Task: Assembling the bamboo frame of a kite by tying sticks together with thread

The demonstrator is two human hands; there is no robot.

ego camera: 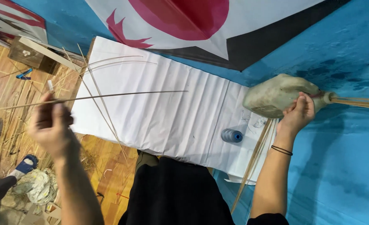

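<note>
- Bamboo strip (122, 95), thin, long and brown, lies level across the white pleated paper (159, 108), pinched in the blurred left hand (51, 125) at the left, seemingly lifted for inspection.
- Right hand (297, 114) grips a grey-green lump (276, 98) at the right, where a bundle of pale strips (355, 102) pokes out, apparently steadying it.
- Blue thread spool (232, 135) stands near on the paper.

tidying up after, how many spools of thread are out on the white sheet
1: a blue-grey thread spool stands on the white pleated sheet, near its right end, below the right hand. Others may be hidden.
</note>
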